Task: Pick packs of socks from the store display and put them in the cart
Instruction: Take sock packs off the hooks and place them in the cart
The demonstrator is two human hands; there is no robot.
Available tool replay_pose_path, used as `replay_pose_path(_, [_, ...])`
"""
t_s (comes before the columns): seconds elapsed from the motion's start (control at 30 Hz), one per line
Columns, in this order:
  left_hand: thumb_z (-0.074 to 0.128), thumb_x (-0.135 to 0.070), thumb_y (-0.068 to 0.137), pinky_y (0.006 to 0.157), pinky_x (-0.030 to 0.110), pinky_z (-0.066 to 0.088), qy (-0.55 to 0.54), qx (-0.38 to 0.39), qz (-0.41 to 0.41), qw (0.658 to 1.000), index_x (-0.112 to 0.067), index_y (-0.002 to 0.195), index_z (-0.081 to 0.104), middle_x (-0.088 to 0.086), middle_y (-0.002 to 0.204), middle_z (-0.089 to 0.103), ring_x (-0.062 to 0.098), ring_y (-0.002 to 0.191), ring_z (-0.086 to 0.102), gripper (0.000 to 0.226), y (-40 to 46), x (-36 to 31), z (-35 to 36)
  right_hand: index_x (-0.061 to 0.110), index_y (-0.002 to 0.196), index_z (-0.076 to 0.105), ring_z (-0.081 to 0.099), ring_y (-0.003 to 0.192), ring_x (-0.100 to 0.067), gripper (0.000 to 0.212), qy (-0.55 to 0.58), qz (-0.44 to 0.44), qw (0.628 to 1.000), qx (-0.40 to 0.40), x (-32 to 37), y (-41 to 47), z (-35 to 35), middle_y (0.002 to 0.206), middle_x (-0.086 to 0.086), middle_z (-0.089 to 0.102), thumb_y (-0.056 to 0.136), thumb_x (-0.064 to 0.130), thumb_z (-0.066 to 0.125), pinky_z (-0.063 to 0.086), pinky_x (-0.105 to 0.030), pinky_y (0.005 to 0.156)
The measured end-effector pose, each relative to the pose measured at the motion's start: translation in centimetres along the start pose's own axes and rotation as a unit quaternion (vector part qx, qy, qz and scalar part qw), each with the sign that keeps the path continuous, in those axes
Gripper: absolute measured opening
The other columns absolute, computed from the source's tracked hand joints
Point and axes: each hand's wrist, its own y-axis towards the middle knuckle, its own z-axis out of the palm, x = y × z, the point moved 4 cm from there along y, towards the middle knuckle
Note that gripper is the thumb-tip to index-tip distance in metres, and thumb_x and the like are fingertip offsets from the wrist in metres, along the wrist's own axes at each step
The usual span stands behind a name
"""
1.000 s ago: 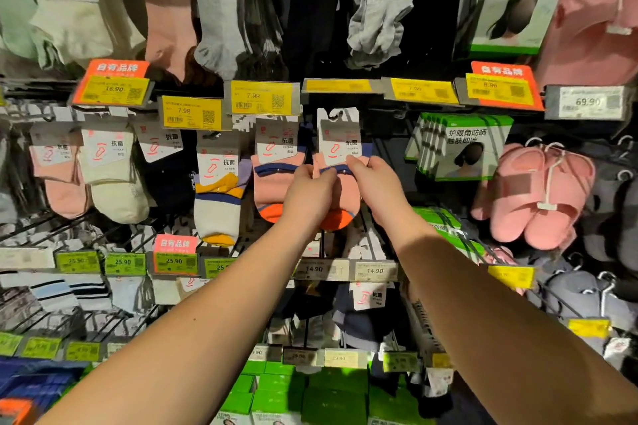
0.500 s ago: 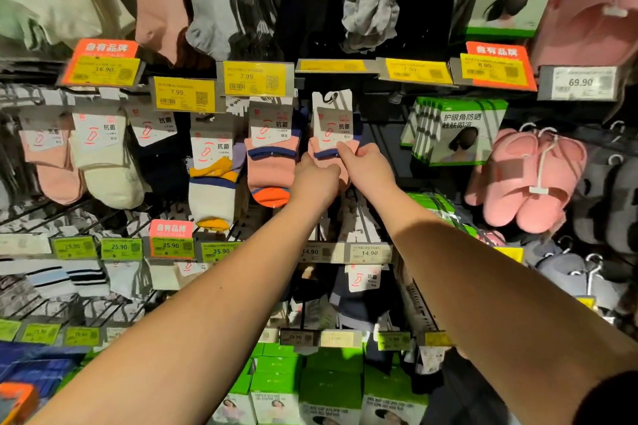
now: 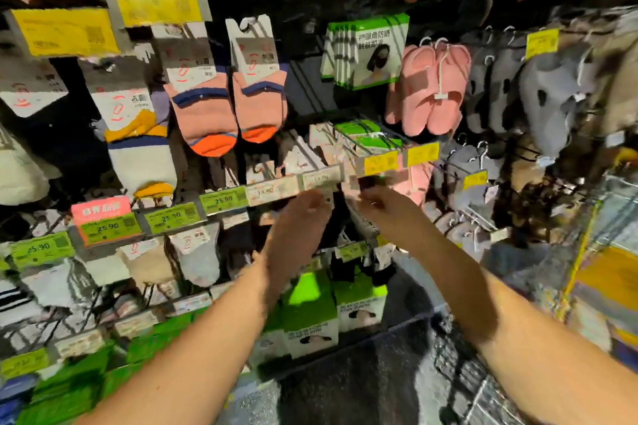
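Observation:
Two packs of pink socks with orange toes [image 3: 259, 103] hang side by side on the display, untouched. Both my hands are lower, at the rail of price tags marked 14.90 [image 3: 276, 191]. My left hand [image 3: 298, 231] reaches up with its fingers extended toward the tags and the dark sock packs [image 3: 345, 238] hanging below them. My right hand [image 3: 388, 214] sits just right of it with its fingers bent near a white card; motion blur hides whether it holds anything. A wire cart [image 3: 618, 207] shows at the right edge.
Pink slippers [image 3: 431, 90] and grey slippers [image 3: 497, 86] hang to the right. Green boxed face masks [image 3: 369, 52] hang above my hands, and more green boxes [image 3: 310, 314] stand below. White-and-yellow socks [image 3: 138, 148] hang at the left. Hooks and tag rails jut out.
Both hands have let go of the pink-and-orange sock pack and dropped to the row below. The view has swung down and right, bringing the cart into sight.

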Motion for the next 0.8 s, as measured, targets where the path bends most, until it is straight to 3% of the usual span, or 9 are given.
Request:
replay_pose_path(0.1, [0.050, -0.026, 0.104, 0.054, 0.018, 0.040, -0.004, 0.077, -0.038, 0.996, -0.022, 0.119, 0.062, -0.001, 0.093, 0.058, 0.008, 0.065, 0.050, 0.019, -1.2, 1.7, 4.8, 0.006, 0.118, 0.066, 0.063, 0.109, -0.032, 0.026, -0.003, 0.082, 0.997, -0.003, -5.4, -5.2, 0.0, 0.119, -0.012, 0.067, 0.102, 0.023, 0.054, 0.046, -0.034, 0.088])
replay_pose_path(0.17, [0.050, -0.024, 0.105, 0.070, 0.019, 0.046, 0.018, 0.128, -0.012, 0.991, -0.017, 0.117, 0.063, -0.004, 0.099, 0.057, -0.002, 0.071, 0.047, 0.019, -2.2, 1.9, 8.1, 0.022, 0.123, 0.064, 0.060, 0.114, -0.023, 0.024, -0.011, 0.114, 0.993, 0.006, -8.9, -8.5, 0.2, 0.119, 0.001, 0.061, 0.101, 0.019, 0.055, 0.042, -0.025, 0.089])
replay_pose_path(0.23, [0.050, -0.023, 0.104, 0.074, 0.025, 0.043, 0.038, 0.183, 0.004, 0.982, -0.013, 0.114, 0.065, -0.001, 0.102, 0.059, 0.001, 0.077, 0.052, 0.021, -3.5, 1.9, 11.8, 0.038, 0.111, 0.062, 0.059, 0.103, -0.023, 0.022, -0.015, 0.143, 0.989, -0.011, -12.7, -11.7, -0.4, 0.111, 0.003, 0.058, 0.100, 0.020, 0.056, 0.040, -0.027, 0.083])
replay_pose_path(0.33, [0.047, -0.030, 0.104, 0.074, 0.033, 0.044, 0.089, 0.260, -0.002, 0.962, -0.017, 0.115, 0.064, 0.006, 0.106, 0.065, 0.026, 0.093, 0.063, 0.024, -5.6, 1.1, 16.9, 0.026, 0.124, 0.063, 0.057, 0.101, -0.012, 0.025, -0.009, 0.222, 0.974, -0.035, -17.5, -17.2, -1.8, 0.120, 0.005, 0.058, 0.101, 0.033, 0.055, 0.036, -0.022, 0.078])
replay_pose_path(0.47, [0.046, -0.026, 0.105, 0.074, 0.027, 0.033, 0.131, 0.336, 0.040, 0.932, -0.016, 0.111, 0.062, 0.001, 0.100, 0.056, 0.021, 0.094, 0.054, 0.020, -8.1, 0.3, 24.8, 0.024, 0.127, 0.064, 0.054, 0.092, -0.007, 0.030, 0.018, 0.315, 0.947, -0.064, -24.0, -24.2, -3.5, 0.124, 0.004, 0.063, 0.100, 0.035, 0.055, 0.037, -0.012, 0.066])
replay_pose_path(0.53, [0.047, -0.017, 0.105, 0.080, 0.023, 0.039, 0.130, 0.378, 0.054, 0.915, -0.013, 0.099, 0.060, 0.006, 0.093, 0.054, 0.019, 0.090, 0.053, 0.015, -9.7, -0.2, 28.8, 0.025, 0.126, 0.065, 0.054, 0.095, -0.008, 0.028, 0.023, 0.351, 0.933, -0.069, -27.4, -27.1, -4.3, 0.123, 0.002, 0.065, 0.100, 0.033, 0.056, 0.036, -0.015, 0.069])
replay_pose_path(0.6, [0.052, -0.022, 0.103, 0.095, 0.036, 0.046, 0.134, 0.424, 0.033, 0.895, -0.013, 0.101, 0.065, 0.009, 0.097, 0.062, 0.023, 0.095, 0.061, 0.016, -11.1, -0.4, 33.5, 0.028, 0.126, 0.064, 0.055, 0.095, -0.008, 0.027, 0.037, 0.385, 0.919, -0.071, -30.8, -29.7, -5.4, 0.120, 0.002, 0.067, 0.100, 0.032, 0.056, 0.035, -0.019, 0.075])
replay_pose_path(0.7, [0.058, -0.042, 0.087, 0.097, 0.047, 0.051, 0.110, 0.462, -0.029, 0.880, -0.030, 0.092, 0.065, 0.004, 0.099, 0.071, 0.031, 0.104, 0.067, 0.015, -12.0, 0.5, 40.7, 0.029, 0.117, 0.063, 0.056, 0.097, -0.012, 0.017, 0.066, 0.418, 0.902, -0.084, -35.7, -32.5, -7.5, 0.104, 0.006, 0.062, 0.102, 0.029, 0.055, 0.036, -0.017, 0.067])
replay_pose_path(0.8, [0.057, -0.041, 0.089, 0.098, 0.036, 0.048, 0.126, 0.496, -0.058, 0.857, -0.021, 0.095, 0.066, 0.012, 0.110, 0.070, 0.028, 0.108, 0.065, 0.022, -13.4, -2.1, 45.7, 0.030, 0.105, 0.061, 0.057, 0.082, -0.009, 0.009, 0.112, 0.447, 0.883, -0.088, -41.1, -34.0, -9.7, 0.092, 0.009, 0.061, 0.103, 0.023, 0.055, 0.036, -0.002, 0.056])
